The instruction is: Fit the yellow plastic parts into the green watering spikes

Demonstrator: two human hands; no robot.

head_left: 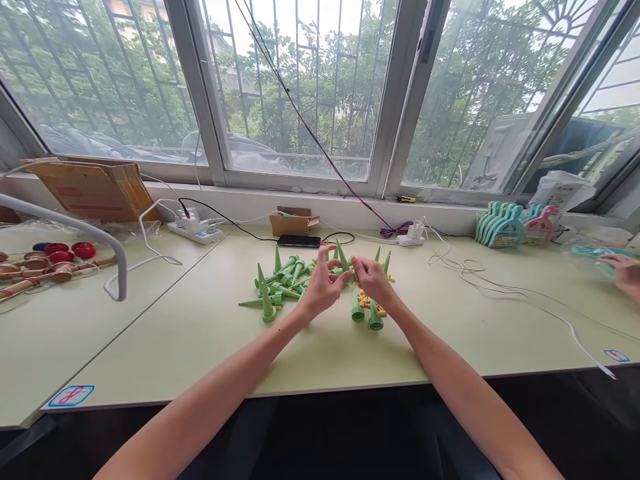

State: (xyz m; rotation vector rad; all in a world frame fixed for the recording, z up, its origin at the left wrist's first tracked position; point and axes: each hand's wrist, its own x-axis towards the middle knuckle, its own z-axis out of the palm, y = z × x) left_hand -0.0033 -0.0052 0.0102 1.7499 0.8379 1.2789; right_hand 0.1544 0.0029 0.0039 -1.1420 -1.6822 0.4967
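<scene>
Left grip (323, 288) half-curled, right grip (371, 277) pinched nearly closed, holds unclear; room between green cones (297, 269) and bench (330, 363) front edge, forearms (240, 373) crossing it; cones tapered, hollow-based, some upright.

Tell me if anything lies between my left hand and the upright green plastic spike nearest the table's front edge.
Yes: loose green spikes, lying on their sides, stand between your left hand and the upright spike. Reaching over them would probably work.
</scene>
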